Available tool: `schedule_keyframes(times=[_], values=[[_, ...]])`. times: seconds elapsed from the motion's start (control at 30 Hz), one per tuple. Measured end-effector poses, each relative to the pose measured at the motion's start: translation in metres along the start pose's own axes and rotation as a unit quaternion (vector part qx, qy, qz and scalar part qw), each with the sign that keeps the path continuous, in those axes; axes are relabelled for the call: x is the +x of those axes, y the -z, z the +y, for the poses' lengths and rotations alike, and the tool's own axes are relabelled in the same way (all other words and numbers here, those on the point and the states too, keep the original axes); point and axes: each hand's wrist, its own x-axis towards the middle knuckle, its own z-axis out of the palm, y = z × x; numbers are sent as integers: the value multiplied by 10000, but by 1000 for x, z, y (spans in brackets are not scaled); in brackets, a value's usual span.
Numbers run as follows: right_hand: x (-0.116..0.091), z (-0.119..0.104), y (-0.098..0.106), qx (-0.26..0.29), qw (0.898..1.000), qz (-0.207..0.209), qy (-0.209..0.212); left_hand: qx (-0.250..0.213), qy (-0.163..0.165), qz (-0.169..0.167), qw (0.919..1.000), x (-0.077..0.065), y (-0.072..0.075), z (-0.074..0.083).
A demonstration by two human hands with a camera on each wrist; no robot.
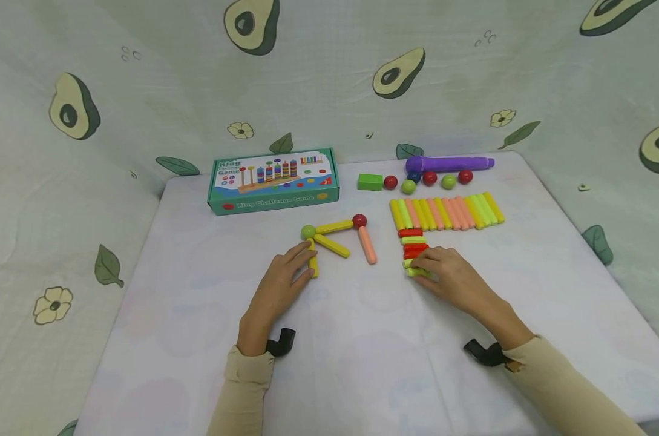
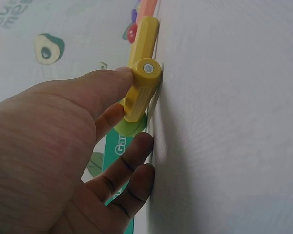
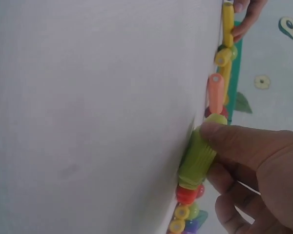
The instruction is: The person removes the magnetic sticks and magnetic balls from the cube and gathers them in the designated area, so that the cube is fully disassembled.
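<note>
My left hand (image 1: 281, 278) pinches a yellow stick (image 1: 313, 265) between thumb and index finger, and the stick's far end meets a light green ball (image 1: 308, 232). Two more yellow sticks fan out from that ball. One reaches a red ball (image 1: 359, 221), from which a pink stick (image 1: 367, 245) points toward me. A small metal disc shows on a yellow stick's end (image 2: 148, 68) in the left wrist view. Thumb and fingers of my right hand (image 1: 457, 281) grip a light green stick (image 3: 198, 161), at the near end of a short column of red (image 1: 414, 247) and light green sticks.
Behind the column lies a row of yellow, pink and green sticks (image 1: 446, 214). Farther back are several loose balls (image 1: 448, 181), a green block (image 1: 370, 182) and a purple microphone-shaped wand (image 1: 451, 164). A green game box (image 1: 273, 203) stands back left, before the avocado-print cloth (image 1: 329, 109).
</note>
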Motion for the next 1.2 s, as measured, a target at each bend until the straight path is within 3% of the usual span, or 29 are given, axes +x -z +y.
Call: schedule_keyframes(times=[0.23,0.4,0.53,0.67,0.93,1.07,1.2], values=[[3,4,-5,-105,9999,-48,-67,22,-5,19,10000,0,-1,-1],[9,-2,-2,333,9992,26,-211,15,-3,-29,10000,2,1,0],[31,-13,-1,677,9972,137,-283,61,105,-109,9999,3,2,1],[62,-24,-4,689,9962,-138,-507,7,128,-105,9999,3,1,0],[119,-27,-21,850,9780,-992,-1626,-103,144,-27,9998,0,-2,0],[130,-22,-29,823,9726,-1208,-1808,-131,-19,45,9999,0,-2,0],[131,-20,-34,886,9748,-1180,-1675,-26,-126,77,9999,1,0,0]])
